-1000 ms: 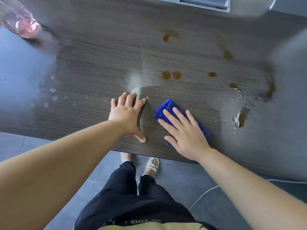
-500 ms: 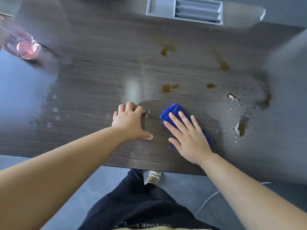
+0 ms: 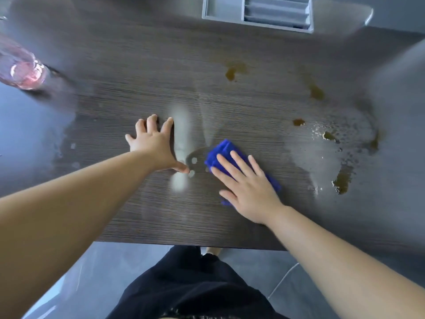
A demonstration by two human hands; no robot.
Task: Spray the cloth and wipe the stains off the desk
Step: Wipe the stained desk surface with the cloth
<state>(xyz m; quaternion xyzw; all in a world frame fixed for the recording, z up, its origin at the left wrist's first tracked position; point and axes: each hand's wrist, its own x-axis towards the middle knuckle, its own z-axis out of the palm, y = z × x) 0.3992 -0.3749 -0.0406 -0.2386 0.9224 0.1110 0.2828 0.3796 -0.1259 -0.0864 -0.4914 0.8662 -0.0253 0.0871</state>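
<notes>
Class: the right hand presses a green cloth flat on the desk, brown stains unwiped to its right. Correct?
No: the head view shows the cloth is blue. The right hand does press it flat on the desk, brown stains unwiped to its right.

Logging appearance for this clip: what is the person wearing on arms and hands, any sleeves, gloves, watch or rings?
Nothing shows on either. The left hand and right hand are bare, with no gloves, and no rings or watch that I can make out. The left forearm and right forearm are uncovered up to the frame edge, so no sleeves appear. Lower in the frame, black trousers show.
</notes>
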